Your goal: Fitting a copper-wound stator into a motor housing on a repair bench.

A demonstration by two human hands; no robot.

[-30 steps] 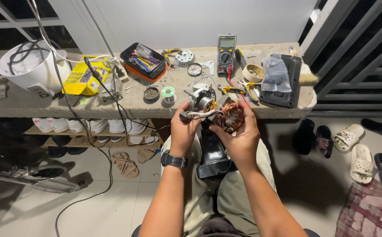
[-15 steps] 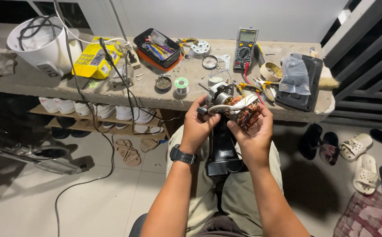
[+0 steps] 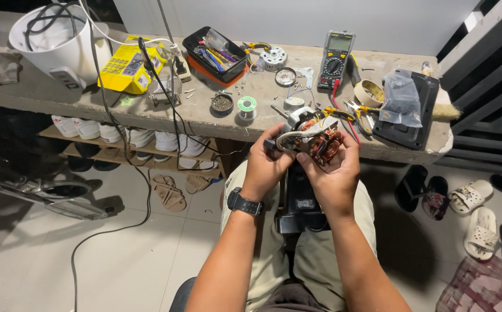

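- Centrally, a small electric motor [image 3: 311, 140] was held in front of the desk [image 3: 89, 112] edge, above the person's lap; it showed copper-coloured windings on its right side, a grey metal bracket curving across its front, and a pale round housing at the top.
- A thin shaft projected from the motor's upper left, and coloured wires ran from its top toward the desk.
- The left hand [image 3: 268, 162] was closed on the motor's left side, thumb up against the metal bracket; a dark wristwatch [image 3: 244, 203] sat on that wrist.
- The right hand [image 3: 334, 170] was closed on the motor's right and underside, fingers curled beneath the windings, thumb on the front.
- Both forearms rose from the lower edge of the view and converged at the motor.
- A black boxy casing [image 3: 301, 199] stood between the person's knees, just below the hands.
- On the desk behind lay a multimeter [image 3: 336, 59], a solder spool [image 3: 247, 105], a black tray of tools [image 3: 215, 53], a yellow package [image 3: 129, 69] and a white bucket [image 3: 54, 43].
- Sandals [image 3: 470, 196] lay on the floor at right.
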